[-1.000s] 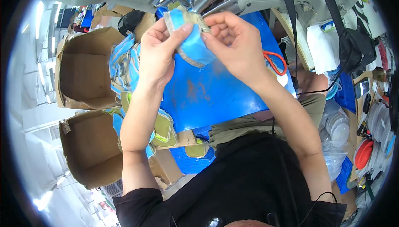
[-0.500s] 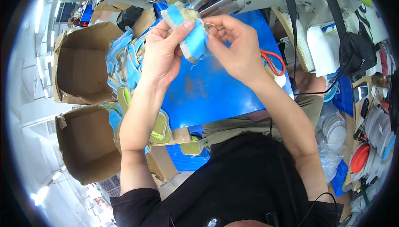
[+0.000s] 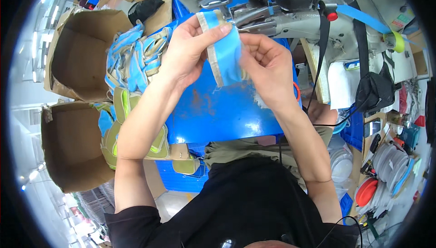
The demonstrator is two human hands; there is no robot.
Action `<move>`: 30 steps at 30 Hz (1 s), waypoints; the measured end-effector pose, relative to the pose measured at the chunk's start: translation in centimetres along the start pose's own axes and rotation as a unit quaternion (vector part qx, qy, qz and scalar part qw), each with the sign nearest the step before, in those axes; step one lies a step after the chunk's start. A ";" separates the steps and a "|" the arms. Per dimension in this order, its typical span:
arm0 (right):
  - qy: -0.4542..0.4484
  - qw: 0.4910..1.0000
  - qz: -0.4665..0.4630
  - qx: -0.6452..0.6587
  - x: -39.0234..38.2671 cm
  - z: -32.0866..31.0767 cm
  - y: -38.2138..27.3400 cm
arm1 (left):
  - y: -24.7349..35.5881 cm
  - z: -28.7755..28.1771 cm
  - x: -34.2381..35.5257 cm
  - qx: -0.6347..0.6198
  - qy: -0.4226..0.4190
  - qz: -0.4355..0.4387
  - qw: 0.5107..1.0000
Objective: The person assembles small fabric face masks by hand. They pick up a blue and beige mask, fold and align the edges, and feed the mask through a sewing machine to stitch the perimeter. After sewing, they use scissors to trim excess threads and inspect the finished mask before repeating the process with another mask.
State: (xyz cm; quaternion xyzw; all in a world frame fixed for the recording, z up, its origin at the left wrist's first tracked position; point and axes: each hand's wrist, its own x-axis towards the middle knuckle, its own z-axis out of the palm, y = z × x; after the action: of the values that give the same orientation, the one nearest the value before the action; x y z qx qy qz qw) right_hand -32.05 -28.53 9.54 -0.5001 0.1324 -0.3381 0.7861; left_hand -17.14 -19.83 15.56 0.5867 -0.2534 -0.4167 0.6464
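Room to slip across the near half of the table [image 3: 213, 130]; blocked above its far half by the strip [image 3: 227, 55], beyond by the machine [image 3: 295, 28], left by the heap [image 3: 136, 66].

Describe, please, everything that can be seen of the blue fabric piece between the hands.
The fabric piece is light blue, with a beige band along its left edge. It looks like thin, pliable cloth, with a few loose threads near its lower end. The left hand pinches it, thumb on the front; the right hand holds its right edge, where motion blurs details. It appears over the blue table.
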 end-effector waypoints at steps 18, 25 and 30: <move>-0.011 1.000 0.018 -0.007 0.1 0.0 -0.8 | 0.3 1.0 -0.1 0.014 0.012 0.027 0.999; -0.005 0.999 0.016 -0.049 0.2 -0.3 -1.4 | -1.2 1.1 -3.0 -0.010 0.020 -0.014 1.000; -0.020 0.988 -0.070 -0.137 -0.3 -1.1 -0.7 | -0.1 0.2 -3.3 -0.096 -0.008 -0.048 0.994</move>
State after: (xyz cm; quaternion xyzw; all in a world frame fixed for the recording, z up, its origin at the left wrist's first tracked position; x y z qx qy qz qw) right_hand -33.12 -29.29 9.64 -0.6180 0.1268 -0.3612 0.6867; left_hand -19.03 -17.19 16.03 0.5301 -0.1888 -0.4740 0.6773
